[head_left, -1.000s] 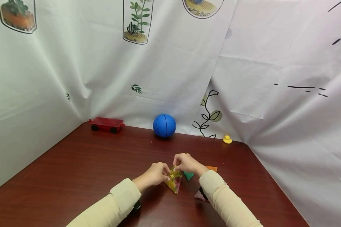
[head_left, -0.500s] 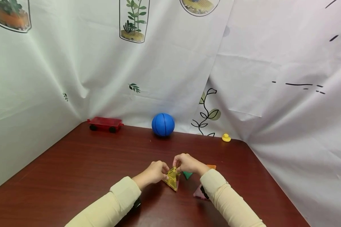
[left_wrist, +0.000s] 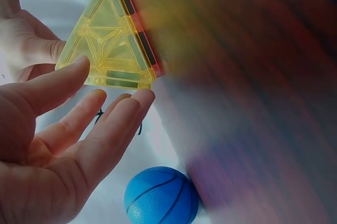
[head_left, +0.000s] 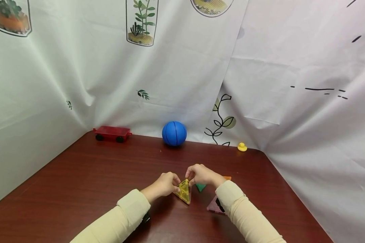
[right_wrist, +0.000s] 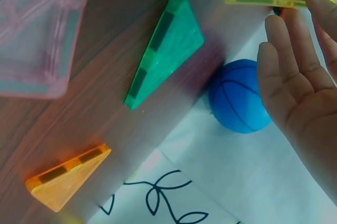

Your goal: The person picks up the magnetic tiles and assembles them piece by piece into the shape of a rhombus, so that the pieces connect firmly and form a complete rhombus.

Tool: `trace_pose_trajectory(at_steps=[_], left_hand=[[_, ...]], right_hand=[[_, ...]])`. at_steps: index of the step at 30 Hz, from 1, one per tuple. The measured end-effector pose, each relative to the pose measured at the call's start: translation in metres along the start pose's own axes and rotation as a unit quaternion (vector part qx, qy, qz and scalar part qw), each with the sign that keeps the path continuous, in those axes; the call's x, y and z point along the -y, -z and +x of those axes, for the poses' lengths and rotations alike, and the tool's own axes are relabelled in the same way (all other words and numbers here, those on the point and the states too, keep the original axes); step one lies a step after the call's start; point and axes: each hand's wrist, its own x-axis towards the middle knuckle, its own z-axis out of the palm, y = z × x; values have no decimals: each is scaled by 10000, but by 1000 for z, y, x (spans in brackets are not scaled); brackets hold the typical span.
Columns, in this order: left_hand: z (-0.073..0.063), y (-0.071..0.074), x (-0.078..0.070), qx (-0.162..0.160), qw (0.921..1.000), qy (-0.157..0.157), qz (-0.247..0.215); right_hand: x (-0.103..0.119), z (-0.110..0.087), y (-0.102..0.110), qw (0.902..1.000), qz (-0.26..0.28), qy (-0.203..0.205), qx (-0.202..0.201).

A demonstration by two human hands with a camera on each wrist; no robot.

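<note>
A transparent yellow triangular plastic tile [head_left: 183, 192] is between the 2 hands, at the near-middle part of the reddish-brown bench [head_left: 115, 168]. Its edge meets a pinkish-red plastic tile [left_wrist: 138, 23]. The left hand [head_left: 164, 185] holds the yellow tile at its left side, thumb on the face, fingers slightly bent; the right hand [head_left: 201, 175] pinches it near the top. On the bench, right of it, lie a green triangular tile [right_wrist: 167, 56], an orange triangular tile [right_wrist: 71, 176] and a translucent pink tile [right_wrist: 37, 34]. Farther back rests a blue ball [head_left: 174, 133].
</note>
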Motion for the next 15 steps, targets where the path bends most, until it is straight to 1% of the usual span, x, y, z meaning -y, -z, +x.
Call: trace_pose_trajectory(at_steps=[3,6,10,13,15], left_hand=[[-1,1,0,4,10000,24,-71],[-2,1,1,16,9998,72,-181],[-4,1,2,50,9994,139,-329],[-6,1,1,51,9992,130,-367],[-8,2,0,43,9992,108,-383]], right_hand=[[-4,-3,3,10000,-34,-31,-61],[-9,-7,5,9995,-215,-166,-170],[-18,-11,5,9966,-551,-525,-322],[-25,-14,4,9937,-640,-851,-356],[-29,-16,3,9918,-710,-983,-394]])
